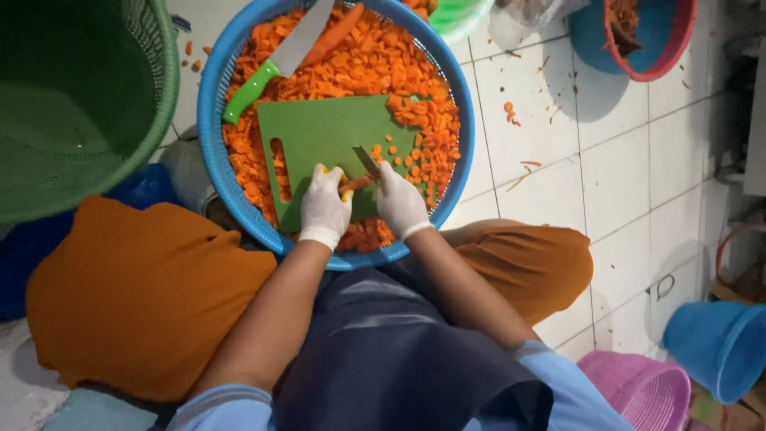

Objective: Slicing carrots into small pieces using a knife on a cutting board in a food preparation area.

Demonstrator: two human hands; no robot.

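A blue round basket [209,120] full of chopped carrot pieces [367,64] sits before me, with a green cutting board [319,136] lying across it. My left hand [325,206], in a white glove, holds a carrot [356,183] on the board's near edge. In a matching glove, my right hand [400,201] grips a small knife [366,160] whose blade rests against that carrot. A second knife with a green handle [279,68] lies on the carrot pieces at the far left, beside a whole carrot [335,33].
A big green basket [152,120] stands at the left. A red-rimmed blue bowl [638,40] sits at the top right, a blue bucket [718,343] and a pink basket [638,387] at the lower right. Carrot scraps dot the white tiled floor [558,144].
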